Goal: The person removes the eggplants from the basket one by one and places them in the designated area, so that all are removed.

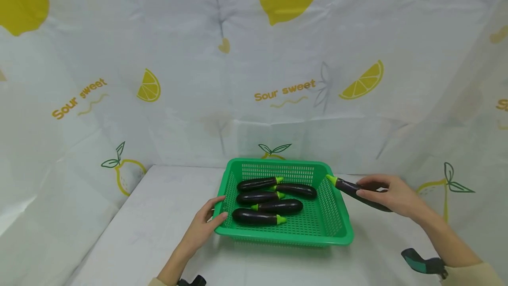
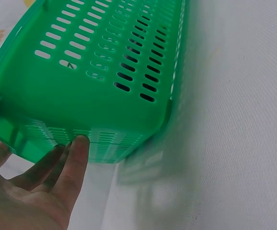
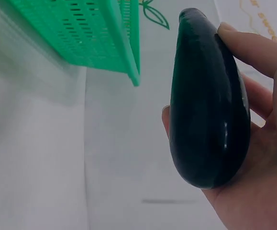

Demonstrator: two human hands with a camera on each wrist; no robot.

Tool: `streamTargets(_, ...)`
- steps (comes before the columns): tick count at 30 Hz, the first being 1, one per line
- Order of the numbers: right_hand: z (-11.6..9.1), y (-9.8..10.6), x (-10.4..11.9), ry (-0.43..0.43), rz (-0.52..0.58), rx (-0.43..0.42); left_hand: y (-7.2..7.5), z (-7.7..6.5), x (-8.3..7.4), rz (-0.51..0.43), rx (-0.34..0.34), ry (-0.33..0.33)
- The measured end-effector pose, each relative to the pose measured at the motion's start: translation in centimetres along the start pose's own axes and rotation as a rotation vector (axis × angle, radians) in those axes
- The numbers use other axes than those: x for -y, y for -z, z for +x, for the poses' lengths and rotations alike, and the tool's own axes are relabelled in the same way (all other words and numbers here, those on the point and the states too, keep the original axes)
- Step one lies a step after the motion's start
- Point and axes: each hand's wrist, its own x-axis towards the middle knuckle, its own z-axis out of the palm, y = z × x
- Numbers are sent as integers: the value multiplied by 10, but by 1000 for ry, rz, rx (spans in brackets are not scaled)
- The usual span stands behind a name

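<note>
In the head view, a green plastic basket [image 1: 285,239] with slotted walls holds several dark purple eggplants [image 1: 254,217] with bright green stems. My left hand [image 1: 200,226] grips the basket's left rim. In the left wrist view its fingers [image 2: 76,160] lie against the outer wall, under the rim. Just right of the basket, my right hand [image 1: 390,195] holds another eggplant [image 1: 351,189] between thumb and fingers, its green stem pointing left at the basket's right rim. The right wrist view shows this eggplant's rounded dark end [image 3: 207,134] up close, with the stem hidden.
The basket stands on a white table [image 1: 139,233], near its back edge. Behind hangs a white sheet [image 1: 190,122] printed with lemons and lettering. Part of a dark wrist strap [image 1: 424,264] shows by the right forearm, and another [image 1: 192,281] by the left.
</note>
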Motion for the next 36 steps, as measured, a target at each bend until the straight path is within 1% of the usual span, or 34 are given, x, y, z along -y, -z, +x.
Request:
streamTargets(5,0,3,-11,-12,-24,-14,1,0,-1,-3,-1,3)
streamTargets(14,1,4,-34,-99,-40,-4,1,0,-3,17,1,-17)
streamTargets(18,3,3,-45,-113,-60,-16,1,0,-2,20,5,-24)
streamTargets(19,3,2,-48,-112,-63,-17,1,0,-1,14,3,-15)
streamTargets(22,3,0,-56,-137,-61,-13,0,1,0,6,7,-10)
streamTargets(27,4,-5,-68,-193,-37,21,0,1,0,0,3,-1)
streamTargets(32,6,-14,-82,-208,-29,27,0,1,-1,-3,-6,-2)
streamTargets(36,8,-24,-93,-219,-56,27,-1,0,-3,-26,-4,7)
